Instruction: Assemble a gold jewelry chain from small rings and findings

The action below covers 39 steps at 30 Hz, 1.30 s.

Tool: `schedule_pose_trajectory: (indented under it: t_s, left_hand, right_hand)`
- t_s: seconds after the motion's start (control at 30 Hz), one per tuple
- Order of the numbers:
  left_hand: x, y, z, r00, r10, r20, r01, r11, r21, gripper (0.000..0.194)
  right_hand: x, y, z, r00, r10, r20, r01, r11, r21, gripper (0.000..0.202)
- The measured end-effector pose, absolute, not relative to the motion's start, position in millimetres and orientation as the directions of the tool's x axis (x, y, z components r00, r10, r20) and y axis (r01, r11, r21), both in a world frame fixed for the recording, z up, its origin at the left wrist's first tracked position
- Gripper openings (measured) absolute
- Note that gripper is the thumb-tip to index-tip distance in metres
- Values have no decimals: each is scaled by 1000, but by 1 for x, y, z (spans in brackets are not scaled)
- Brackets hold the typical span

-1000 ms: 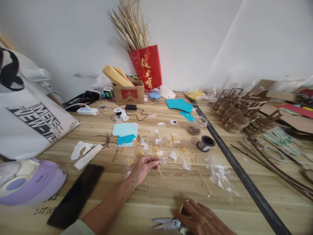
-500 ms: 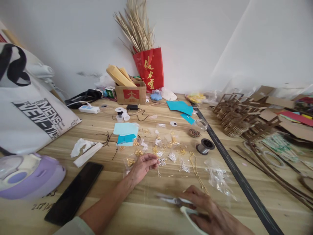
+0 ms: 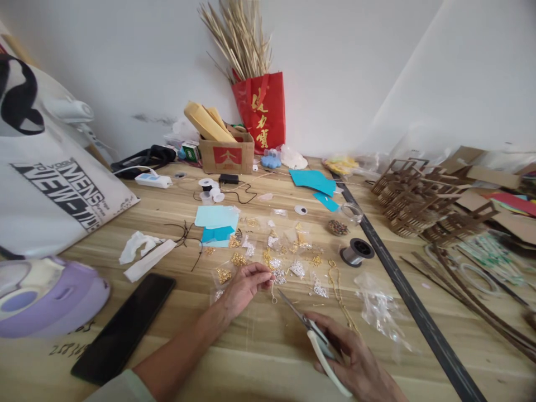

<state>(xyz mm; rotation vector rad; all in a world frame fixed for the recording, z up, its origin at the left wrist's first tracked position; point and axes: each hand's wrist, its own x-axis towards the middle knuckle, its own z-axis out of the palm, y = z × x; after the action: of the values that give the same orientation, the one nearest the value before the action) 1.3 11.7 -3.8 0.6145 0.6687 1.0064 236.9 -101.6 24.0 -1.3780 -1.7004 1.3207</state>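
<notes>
Between thumb and fingertips, my left hand (image 3: 251, 285) pinches the top of a short, thin chain (image 3: 274, 293) that hangs down to a small ring. What sits right inside the pinch is too small to make out. My right hand (image 3: 347, 352) is wrapped round white-handled needle-nose pliers (image 3: 312, 329), their slim tip pointing up and left, close to the chain but apart from it. Just beyond my left hand lie small piles of gold findings (image 3: 238, 259) and silver-white findings (image 3: 297, 269). A longer gold chain (image 3: 337, 287) rests beyond my right hand.
A wire spool (image 3: 357, 252), a clear plastic bag (image 3: 381, 304) and a black strip (image 3: 402, 279) lie to the right. Leftward are a black phone (image 3: 125, 326), a purple-and-white device (image 3: 54, 298) and paper strips (image 3: 151, 259). Brown woven baskets (image 3: 419, 201) stand far right.
My right hand has brought the pliers' tip upward, closer to the hanging chain. My left hand keeps its pinch in nearly the same place. The whole view has shifted slightly.
</notes>
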Motion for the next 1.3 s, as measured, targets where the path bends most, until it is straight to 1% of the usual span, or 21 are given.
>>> schedule_pose_trajectory:
  t_s: [0.1, 0.3, 0.37, 0.47, 0.6, 0.7, 0.83, 1.0, 1.3]
  left_hand:
    - [1, 12, -5, 358, 902, -240, -557, 413, 721, 24]
    - [1, 12, -2, 345, 895, -282, -576, 439, 690, 24]
    - [1, 12, -2, 356, 890, -287, -593, 452, 666, 24]
    - [1, 12, -2, 369, 885, -283, -611, 461, 643, 24]
    - [2, 10, -3, 377, 887, -268, -618, 456, 641, 22]
    - [4, 8, -4, 381, 885, -270, -608, 459, 648, 20]
    - [6, 6, -4, 392, 883, -258, -605, 459, 651, 20]
    - [6, 6, -6, 401, 881, -250, -611, 461, 643, 20]
    - [8, 6, -6, 416, 878, -236, -597, 460, 657, 18]
  right_hand:
    - [232, -100, 26, -306, 946, -103, 437, 43, -898, 51]
    - [222, -99, 18, -326, 942, 74, 553, 254, -793, 48]
    - [219, -98, 12, -288, 947, 139, 621, 296, -726, 50]
    - [214, -96, 8, -248, 938, 243, 733, 345, -586, 51]
    - [208, -90, 13, -260, 907, 331, 796, 395, -459, 49]
    - [203, -84, 21, -303, 889, 343, 810, 430, -399, 49]
    - [200, -76, 26, -360, 868, 342, 808, 473, -350, 55]
    - [198, -71, 25, -377, 867, 327, 809, 480, -339, 55]
    - [194, -67, 27, -374, 862, 341, 824, 478, -303, 49]
